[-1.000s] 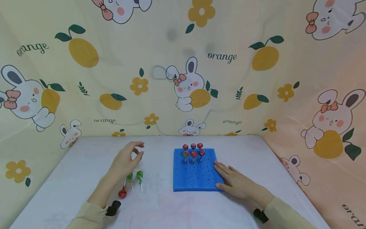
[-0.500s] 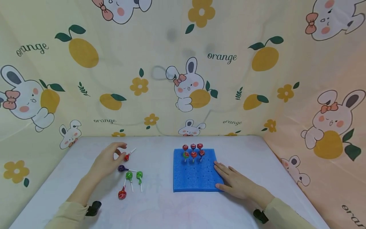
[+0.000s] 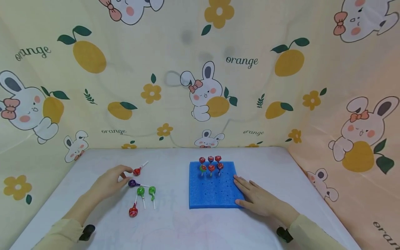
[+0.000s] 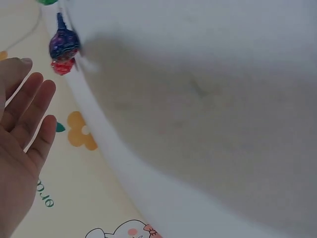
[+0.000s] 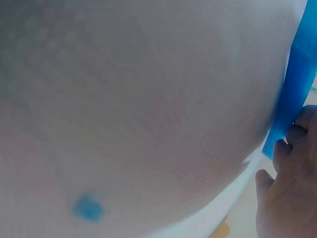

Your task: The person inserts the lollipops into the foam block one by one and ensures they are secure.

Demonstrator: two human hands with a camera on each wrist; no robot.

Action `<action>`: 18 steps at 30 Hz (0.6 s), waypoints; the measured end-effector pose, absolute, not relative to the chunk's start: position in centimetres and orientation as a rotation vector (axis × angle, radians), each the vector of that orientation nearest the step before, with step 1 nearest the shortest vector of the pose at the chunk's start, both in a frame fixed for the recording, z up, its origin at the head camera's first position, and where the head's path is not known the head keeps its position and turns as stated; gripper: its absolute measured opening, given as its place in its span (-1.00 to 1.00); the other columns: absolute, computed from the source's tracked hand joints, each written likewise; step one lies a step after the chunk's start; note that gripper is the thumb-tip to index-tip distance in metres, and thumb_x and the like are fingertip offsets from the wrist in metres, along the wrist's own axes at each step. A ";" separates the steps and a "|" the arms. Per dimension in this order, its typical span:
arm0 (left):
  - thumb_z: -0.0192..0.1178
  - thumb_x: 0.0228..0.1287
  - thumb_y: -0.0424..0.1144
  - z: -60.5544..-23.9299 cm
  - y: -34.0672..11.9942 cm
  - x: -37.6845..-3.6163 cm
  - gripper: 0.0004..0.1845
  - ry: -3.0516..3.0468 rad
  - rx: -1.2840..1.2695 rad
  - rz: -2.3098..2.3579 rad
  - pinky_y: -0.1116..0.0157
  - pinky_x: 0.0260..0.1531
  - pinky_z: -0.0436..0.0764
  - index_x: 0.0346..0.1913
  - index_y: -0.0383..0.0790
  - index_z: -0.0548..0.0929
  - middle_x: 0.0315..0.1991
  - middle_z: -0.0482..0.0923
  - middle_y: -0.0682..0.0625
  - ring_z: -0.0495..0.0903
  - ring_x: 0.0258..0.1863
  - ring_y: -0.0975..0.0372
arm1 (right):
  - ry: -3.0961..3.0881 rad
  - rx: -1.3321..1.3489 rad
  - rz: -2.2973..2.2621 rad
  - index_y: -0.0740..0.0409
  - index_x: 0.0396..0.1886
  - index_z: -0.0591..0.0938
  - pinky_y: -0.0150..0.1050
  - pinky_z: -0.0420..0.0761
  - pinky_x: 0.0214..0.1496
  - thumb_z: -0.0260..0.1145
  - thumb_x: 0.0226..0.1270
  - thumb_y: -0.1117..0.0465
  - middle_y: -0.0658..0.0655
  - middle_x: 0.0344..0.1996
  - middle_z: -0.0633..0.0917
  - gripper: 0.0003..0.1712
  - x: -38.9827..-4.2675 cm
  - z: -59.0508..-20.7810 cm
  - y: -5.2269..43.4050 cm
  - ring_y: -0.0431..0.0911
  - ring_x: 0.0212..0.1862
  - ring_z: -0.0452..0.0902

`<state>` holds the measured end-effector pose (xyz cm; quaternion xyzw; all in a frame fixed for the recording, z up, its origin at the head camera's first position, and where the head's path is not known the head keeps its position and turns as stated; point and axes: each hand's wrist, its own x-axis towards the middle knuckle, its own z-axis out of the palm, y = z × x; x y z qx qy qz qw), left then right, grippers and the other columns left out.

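Note:
My left hand is at the left of the table, fingers relaxed, thumb and fingertips close beside a purple lollipop and a red lollipop that lie there. In the left wrist view its fingers hold nothing, and the purple lollipop overlaps the red one. My right hand rests with extended fingers on the right edge of a blue foam board. Several wrapped lollipops stand upright in two rows toward the board's back, sticks down in its holes.
Two green lollipops and another red lollipop lie nearer the front on the white tabletop. A printed cloth with rabbits and oranges hangs behind and along the sides.
My left hand has moved left and a little toward the front, uncovering the purple and red lollipops beneath it. The right hand stays on the foam board.

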<state>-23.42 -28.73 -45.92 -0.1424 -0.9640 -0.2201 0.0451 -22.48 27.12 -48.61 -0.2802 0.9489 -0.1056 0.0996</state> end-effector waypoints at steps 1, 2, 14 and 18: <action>0.35 0.37 -0.34 -46.0 -28.8 -23.4 -0.65 -2.962 -0.430 -0.673 0.09 -0.19 0.71 0.17 -0.31 0.65 0.06 0.68 -0.18 0.66 -0.15 0.11 | 2.805 -0.829 -0.313 0.14 0.69 0.08 0.26 0.03 0.61 -0.01 0.52 -0.46 0.13 0.69 0.02 0.04 -22.5 -48.6 27.1 0.14 0.66 -0.04; 0.35 0.37 -0.34 -46.1 -28.8 -23.3 -0.66 -2.977 -0.431 -0.675 0.08 -0.21 0.71 0.17 -0.30 0.66 0.07 0.68 -0.19 0.66 -0.15 0.11 | 2.804 -0.832 -0.315 0.14 0.69 0.09 0.26 0.03 0.61 -0.01 0.53 -0.45 0.14 0.68 0.02 0.04 -22.5 -48.5 27.1 0.14 0.66 -0.04; 0.34 0.32 -0.43 -46.9 -29.0 -23.5 -0.76 -3.015 -0.511 -0.671 0.13 -0.24 0.68 0.01 -0.22 0.75 -0.07 0.73 -0.06 0.65 -0.21 0.19 | 2.803 -0.819 -0.303 0.12 0.69 0.08 0.25 0.03 0.61 -0.02 0.51 -0.47 0.12 0.69 0.02 0.05 -22.5 -48.5 26.9 0.12 0.66 -0.04; 0.36 0.31 -0.43 -47.2 -28.8 -23.5 -0.78 -3.025 -0.512 -0.708 0.08 -0.15 0.71 -0.01 -0.21 0.76 -0.08 0.73 -0.06 0.66 -0.19 0.18 | 2.803 -0.814 -0.307 0.11 0.69 0.07 0.25 0.02 0.62 -0.03 0.51 -0.48 0.12 0.69 0.01 0.05 -22.6 -48.6 26.9 0.12 0.66 -0.05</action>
